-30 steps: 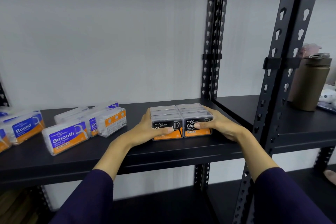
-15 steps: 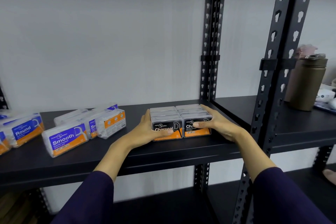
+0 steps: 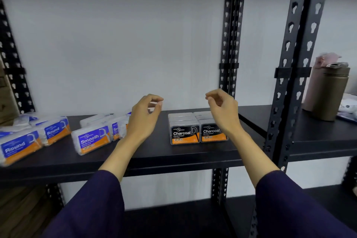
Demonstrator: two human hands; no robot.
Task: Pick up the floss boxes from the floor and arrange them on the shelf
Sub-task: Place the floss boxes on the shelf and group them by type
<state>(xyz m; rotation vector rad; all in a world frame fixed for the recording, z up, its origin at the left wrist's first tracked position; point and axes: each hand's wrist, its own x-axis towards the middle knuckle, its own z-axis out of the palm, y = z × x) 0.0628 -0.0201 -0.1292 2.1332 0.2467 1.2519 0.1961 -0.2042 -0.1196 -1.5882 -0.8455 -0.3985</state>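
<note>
Black Charcoal boxes (image 3: 198,131) on shelf (image 3: 154,156) — below, between both hands' curled fingers (image 3: 156,100).

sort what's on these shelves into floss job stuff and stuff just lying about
Job: Charcoal boxes, Smooth boxes, Round boxes, shelf.
Lying about: brown tumbler, pink bottle behind it, white items at far right.

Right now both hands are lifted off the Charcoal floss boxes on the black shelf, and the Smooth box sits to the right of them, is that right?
One thing is off. In the head view the Smooth box sits to the left of the Charcoal floss boxes, not the right. The rest holds: the left hand and right hand are both lifted off the boxes, which rest on the black shelf.
</note>
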